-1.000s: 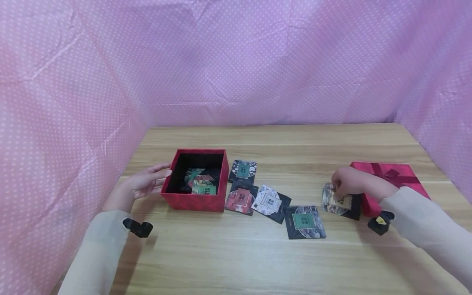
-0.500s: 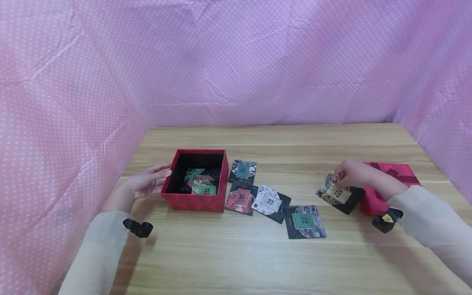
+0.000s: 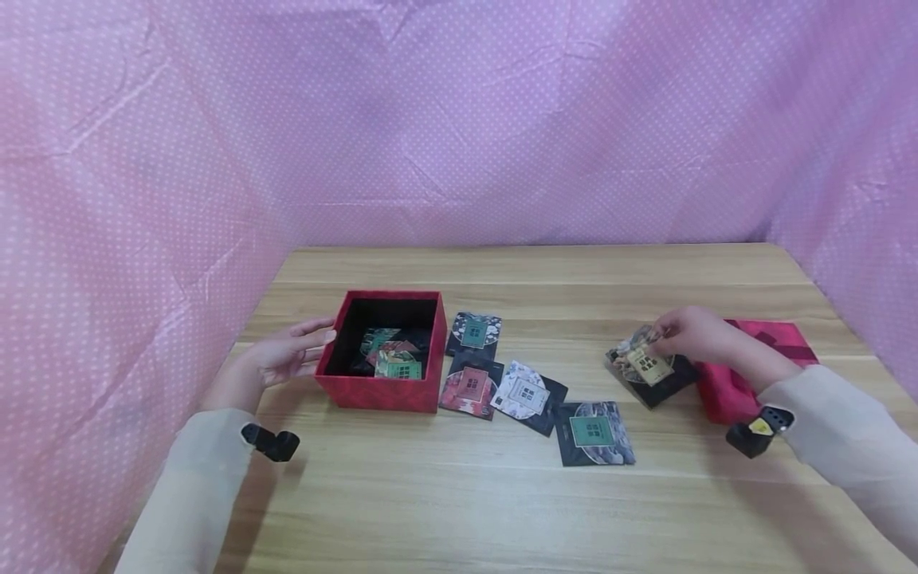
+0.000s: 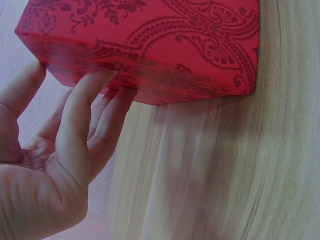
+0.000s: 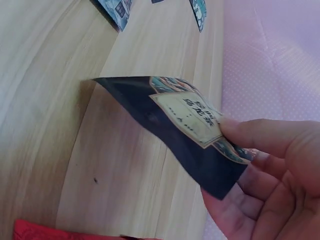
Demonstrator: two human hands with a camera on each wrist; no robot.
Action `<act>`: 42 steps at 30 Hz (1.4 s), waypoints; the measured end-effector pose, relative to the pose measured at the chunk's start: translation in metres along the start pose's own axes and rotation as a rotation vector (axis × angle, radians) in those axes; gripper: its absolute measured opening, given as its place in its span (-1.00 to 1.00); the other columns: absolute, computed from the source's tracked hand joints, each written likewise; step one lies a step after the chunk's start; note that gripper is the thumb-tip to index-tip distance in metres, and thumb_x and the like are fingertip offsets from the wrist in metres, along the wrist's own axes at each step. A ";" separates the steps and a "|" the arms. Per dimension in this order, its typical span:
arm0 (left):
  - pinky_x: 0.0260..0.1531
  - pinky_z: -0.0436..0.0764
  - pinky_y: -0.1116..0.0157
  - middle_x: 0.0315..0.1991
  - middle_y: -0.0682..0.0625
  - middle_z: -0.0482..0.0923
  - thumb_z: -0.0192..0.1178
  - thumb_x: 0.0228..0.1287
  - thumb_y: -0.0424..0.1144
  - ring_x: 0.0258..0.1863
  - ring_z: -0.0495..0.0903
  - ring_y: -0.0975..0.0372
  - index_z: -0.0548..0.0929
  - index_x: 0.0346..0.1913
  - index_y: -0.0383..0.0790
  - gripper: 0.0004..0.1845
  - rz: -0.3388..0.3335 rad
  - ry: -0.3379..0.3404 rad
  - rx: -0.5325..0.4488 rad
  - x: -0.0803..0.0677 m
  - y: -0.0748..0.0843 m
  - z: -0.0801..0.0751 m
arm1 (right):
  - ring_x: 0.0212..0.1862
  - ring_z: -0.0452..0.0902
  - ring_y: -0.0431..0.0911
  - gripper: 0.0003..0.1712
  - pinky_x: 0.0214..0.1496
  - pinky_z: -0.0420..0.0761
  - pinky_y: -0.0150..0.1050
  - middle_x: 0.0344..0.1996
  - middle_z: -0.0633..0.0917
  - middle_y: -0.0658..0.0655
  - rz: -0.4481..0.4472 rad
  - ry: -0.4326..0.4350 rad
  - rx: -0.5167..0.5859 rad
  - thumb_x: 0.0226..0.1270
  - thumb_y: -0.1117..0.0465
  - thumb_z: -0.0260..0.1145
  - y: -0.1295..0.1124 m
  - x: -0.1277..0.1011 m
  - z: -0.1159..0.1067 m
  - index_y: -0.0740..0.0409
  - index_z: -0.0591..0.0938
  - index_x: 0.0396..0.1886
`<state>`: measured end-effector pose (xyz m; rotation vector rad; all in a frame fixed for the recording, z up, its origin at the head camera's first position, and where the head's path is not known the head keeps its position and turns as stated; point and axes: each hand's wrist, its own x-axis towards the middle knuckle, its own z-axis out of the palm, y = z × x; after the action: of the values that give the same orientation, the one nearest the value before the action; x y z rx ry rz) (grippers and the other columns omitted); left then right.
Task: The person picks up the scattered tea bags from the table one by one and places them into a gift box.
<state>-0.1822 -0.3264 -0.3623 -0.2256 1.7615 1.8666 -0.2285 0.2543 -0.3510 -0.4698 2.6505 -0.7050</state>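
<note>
My right hand (image 3: 681,333) pinches a black packet with a cream label (image 3: 648,367) (image 5: 187,122), lifted off the table just left of the red lid (image 3: 746,375). In the right wrist view thumb and fingers (image 5: 260,137) clamp the packet's edge above the wood. My left hand (image 3: 287,355) (image 4: 75,135) lies open, its straight fingers touching the left wall of the open red box (image 3: 383,351) (image 4: 150,45). A few packets lie inside the box.
Several more packets lie on the wooden table (image 3: 466,494) right of the box: a green-label one (image 3: 473,332), a red one (image 3: 469,384), a white one (image 3: 527,392) and a dark green one (image 3: 594,432). Pink dotted cloth (image 3: 459,119) walls the table on three sides.
My right hand has picked the cream-label packet up off the table beside the lid and carried it slightly left and up. The left hand and the box have stayed put.
</note>
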 end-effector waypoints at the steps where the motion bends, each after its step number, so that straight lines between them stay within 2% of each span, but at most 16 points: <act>1: -0.11 0.63 0.34 -0.15 0.23 0.63 0.09 0.40 -0.19 -0.12 0.62 0.36 0.04 0.41 -0.10 -0.36 0.000 0.000 -0.002 0.000 0.000 0.000 | -0.58 0.35 -0.18 -0.81 -0.56 0.42 -0.32 -0.61 0.53 -0.03 0.012 0.003 0.015 0.15 0.18 0.38 0.000 0.000 -0.001 0.24 0.62 -0.43; 4: -0.11 0.64 0.34 -0.15 0.23 0.63 0.09 0.40 -0.19 -0.12 0.62 0.36 0.04 0.41 -0.10 -0.36 0.000 0.001 -0.001 0.000 -0.001 -0.001 | -0.50 0.43 -0.15 -0.74 -0.50 0.51 -0.27 -0.52 0.60 0.01 0.035 0.020 0.057 0.20 0.16 0.35 0.001 -0.001 -0.002 0.32 0.62 -0.33; 8: -0.09 0.63 0.33 -0.14 0.24 0.62 0.09 0.40 -0.17 -0.11 0.61 0.36 -0.07 0.48 -0.15 -0.26 -0.001 -0.004 0.009 0.001 -0.002 -0.002 | -0.39 0.52 -0.15 -0.68 -0.41 0.60 -0.23 -0.43 0.67 0.06 0.077 0.039 0.126 0.24 0.17 0.31 0.000 -0.001 -0.003 0.40 0.61 -0.23; 12: -0.09 0.63 0.33 -0.15 0.24 0.63 0.08 0.40 -0.17 -0.12 0.61 0.36 -0.12 0.50 -0.17 -0.22 -0.006 0.003 0.011 0.001 -0.002 -0.003 | -0.38 0.53 -0.18 -0.67 -0.38 0.62 -0.24 -0.43 0.68 0.05 0.111 0.055 0.198 0.27 0.19 0.27 -0.001 -0.001 -0.003 0.44 0.58 -0.20; 15: -0.10 0.63 0.34 -0.16 0.24 0.63 0.07 0.41 -0.18 -0.12 0.62 0.36 -0.09 0.49 -0.16 -0.26 -0.009 0.010 0.009 0.000 -0.003 -0.003 | -0.39 0.54 -0.19 -0.66 -0.36 0.63 -0.24 -0.42 0.68 0.03 0.134 0.059 0.265 0.29 0.19 0.26 -0.001 0.000 -0.003 0.45 0.54 -0.18; 20: -0.09 0.63 0.34 -0.15 0.24 0.63 0.07 0.41 -0.18 -0.11 0.61 0.36 -0.09 0.49 -0.17 -0.26 -0.002 0.001 0.011 0.000 -0.004 -0.002 | -0.38 0.57 -0.22 -0.76 -0.28 0.64 -0.26 -0.40 0.65 -0.06 0.175 0.065 0.367 0.32 0.20 0.24 -0.002 0.004 -0.006 0.34 0.52 -0.23; 25: -0.09 0.63 0.33 -0.15 0.23 0.63 0.06 0.42 -0.19 -0.11 0.61 0.36 -0.14 0.50 -0.19 -0.23 -0.004 0.004 0.007 0.001 -0.003 0.000 | -0.38 0.54 -0.25 -0.73 -0.26 0.56 -0.31 -0.43 0.60 -0.12 0.209 0.065 0.382 0.33 0.14 0.24 -0.010 0.006 -0.009 0.28 0.49 -0.19; 28: -0.10 0.63 0.34 -0.16 0.22 0.63 0.07 0.41 -0.19 -0.12 0.62 0.36 -0.14 0.50 -0.20 -0.22 0.000 -0.002 0.003 0.001 -0.002 0.000 | -0.37 0.54 -0.27 -0.68 -0.20 0.51 -0.31 -0.43 0.59 -0.15 0.209 0.058 0.388 0.34 0.09 0.23 -0.017 0.007 -0.011 0.28 0.47 -0.15; 32: -0.11 0.63 0.34 -0.16 0.22 0.64 0.09 0.40 -0.19 -0.12 0.62 0.36 -0.11 0.49 -0.19 -0.23 0.004 -0.007 0.000 0.001 -0.001 0.001 | -0.36 0.51 -0.32 -0.67 -0.15 0.55 -0.33 -0.41 0.59 -0.16 0.201 0.049 0.453 0.34 0.10 0.24 -0.026 0.010 -0.012 0.27 0.44 -0.13; 39: -0.12 0.64 0.33 -0.16 0.21 0.64 0.09 0.40 -0.20 -0.12 0.63 0.34 0.04 0.43 -0.12 -0.35 -0.005 0.007 -0.013 0.000 0.000 0.002 | -0.35 0.55 -0.32 -0.71 -0.16 0.59 -0.37 -0.39 0.63 -0.15 0.165 0.038 0.538 0.37 0.14 0.21 -0.041 0.017 -0.011 0.29 0.44 -0.12; 42: -0.12 0.64 0.33 -0.16 0.21 0.64 0.10 0.39 -0.19 -0.12 0.63 0.34 0.03 0.44 -0.12 -0.32 -0.005 0.009 -0.017 -0.001 0.001 0.002 | -0.34 0.56 -0.31 -0.69 -0.17 0.60 -0.38 -0.39 0.63 -0.13 0.147 0.036 0.567 0.37 0.17 0.20 -0.047 0.020 -0.010 0.34 0.44 -0.08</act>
<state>-0.1814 -0.3245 -0.3607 -0.2447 1.7503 1.8803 -0.2402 0.2118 -0.3236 -0.1022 2.3318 -1.3578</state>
